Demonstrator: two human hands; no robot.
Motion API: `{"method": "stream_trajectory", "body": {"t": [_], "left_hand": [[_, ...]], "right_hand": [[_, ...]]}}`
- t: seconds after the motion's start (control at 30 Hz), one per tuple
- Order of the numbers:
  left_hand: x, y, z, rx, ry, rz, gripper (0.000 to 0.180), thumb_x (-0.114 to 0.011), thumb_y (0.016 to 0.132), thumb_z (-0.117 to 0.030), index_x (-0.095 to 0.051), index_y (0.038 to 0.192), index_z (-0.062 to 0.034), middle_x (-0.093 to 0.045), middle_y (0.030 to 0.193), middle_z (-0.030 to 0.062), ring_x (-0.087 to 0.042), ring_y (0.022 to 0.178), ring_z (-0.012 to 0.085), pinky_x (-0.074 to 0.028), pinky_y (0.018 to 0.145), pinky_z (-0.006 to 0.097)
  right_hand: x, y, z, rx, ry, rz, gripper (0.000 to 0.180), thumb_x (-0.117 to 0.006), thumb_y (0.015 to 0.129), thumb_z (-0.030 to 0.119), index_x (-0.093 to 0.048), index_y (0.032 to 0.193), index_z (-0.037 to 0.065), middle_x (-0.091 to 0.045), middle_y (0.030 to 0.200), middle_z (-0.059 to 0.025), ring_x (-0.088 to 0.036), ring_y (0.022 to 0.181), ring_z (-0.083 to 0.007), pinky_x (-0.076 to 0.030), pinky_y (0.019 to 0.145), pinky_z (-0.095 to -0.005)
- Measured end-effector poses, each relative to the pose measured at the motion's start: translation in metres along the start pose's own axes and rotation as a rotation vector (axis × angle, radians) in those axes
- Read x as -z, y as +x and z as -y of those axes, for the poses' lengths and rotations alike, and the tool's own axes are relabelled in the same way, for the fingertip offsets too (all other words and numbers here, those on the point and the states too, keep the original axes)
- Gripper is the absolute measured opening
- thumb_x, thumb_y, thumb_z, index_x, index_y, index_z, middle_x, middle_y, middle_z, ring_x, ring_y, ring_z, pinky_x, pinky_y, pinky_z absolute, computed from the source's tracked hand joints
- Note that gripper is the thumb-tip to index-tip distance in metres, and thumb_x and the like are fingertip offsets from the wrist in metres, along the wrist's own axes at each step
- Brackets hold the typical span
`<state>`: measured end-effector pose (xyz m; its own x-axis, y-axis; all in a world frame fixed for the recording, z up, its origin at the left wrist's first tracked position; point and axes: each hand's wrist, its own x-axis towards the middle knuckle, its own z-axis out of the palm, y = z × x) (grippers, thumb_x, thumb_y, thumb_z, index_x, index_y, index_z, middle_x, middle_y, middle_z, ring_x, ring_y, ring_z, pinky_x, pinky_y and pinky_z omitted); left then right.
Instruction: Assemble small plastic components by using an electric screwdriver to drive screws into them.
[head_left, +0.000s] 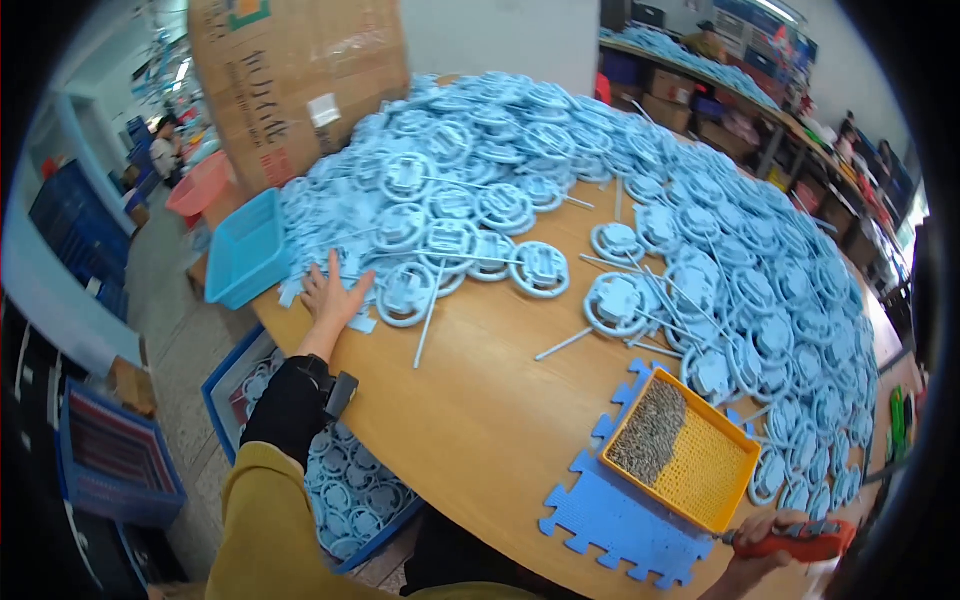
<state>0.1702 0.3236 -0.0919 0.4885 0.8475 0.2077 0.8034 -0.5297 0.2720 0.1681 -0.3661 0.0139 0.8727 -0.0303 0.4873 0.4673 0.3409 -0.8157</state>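
My left hand point(335, 292) reaches to the front left edge of a big heap, fingers spread over small flat light-blue plastic pieces point(312, 230). Nothing shows in its grip. Just right of it lies a round light-blue plastic part point(405, 293) with a thin stick. At the lower right, my right hand point(765, 558) is wrapped round a red-orange power screwdriver point(805, 541), its bit pointing left over a blue foam mat point(625, 515). Beyond that tool, a yellow tray point(728, 472) rests partly on the mat, with a pile of small screws point(650, 432) at its left end.
More round blue parts point(700, 280) heap across the wooden table point(480, 375). A light-blue bin point(248, 252) stands at the left edge, before a cardboard box point(290, 90). Below the table, a crate point(385, 530) holds several round parts. People sit farther off.
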Motion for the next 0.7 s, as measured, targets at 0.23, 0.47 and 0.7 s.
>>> {"method": "stream_trajectory", "body": {"t": [0.23, 0.47, 0.7], "left_hand": [[0.002, 0.028, -0.048, 0.213, 0.010, 0.038, 0.098, -0.055, 0.068, -0.077, -0.020, 0.147, -0.0295, -0.017, 0.150, 0.0232, -0.018, 0.136, 0.0467, -0.023, 0.104, 0.061], [0.010, 0.006, -0.054, -0.386, -0.211, -0.452, 0.090, -0.076, 0.070, -0.034, -0.030, 0.144, -0.0115, -0.029, 0.144, 0.0251, -0.027, 0.133, 0.0416, -0.026, 0.107, 0.051], [0.052, -0.182, -0.383, -1.364, -0.466, 0.020, 0.060, -0.073, 0.072, -0.027, -0.053, 0.126, -0.0094, -0.040, 0.137, 0.0190, -0.035, 0.129, 0.0374, -0.026, 0.104, 0.052]], "right_hand": [[-0.010, 0.021, -0.006, 0.019, -0.130, -0.086, 0.070, -0.070, 0.068, 0.064, -0.046, 0.098, 0.005, -0.050, 0.061, -0.0046, -0.049, 0.048, -0.0159, -0.040, 0.040, -0.0265], [0.013, 0.028, -0.002, 0.025, -0.096, -0.197, 0.062, -0.068, 0.073, 0.060, -0.046, 0.098, 0.008, -0.051, 0.063, -0.0039, -0.049, 0.050, -0.0166, -0.040, 0.046, -0.0291], [0.062, 0.027, 0.040, 0.089, -0.097, -0.157, 0.062, -0.076, 0.070, 0.051, -0.052, 0.097, 0.001, -0.056, 0.064, -0.0077, -0.053, 0.051, -0.0168, -0.043, 0.049, -0.0300]]}}
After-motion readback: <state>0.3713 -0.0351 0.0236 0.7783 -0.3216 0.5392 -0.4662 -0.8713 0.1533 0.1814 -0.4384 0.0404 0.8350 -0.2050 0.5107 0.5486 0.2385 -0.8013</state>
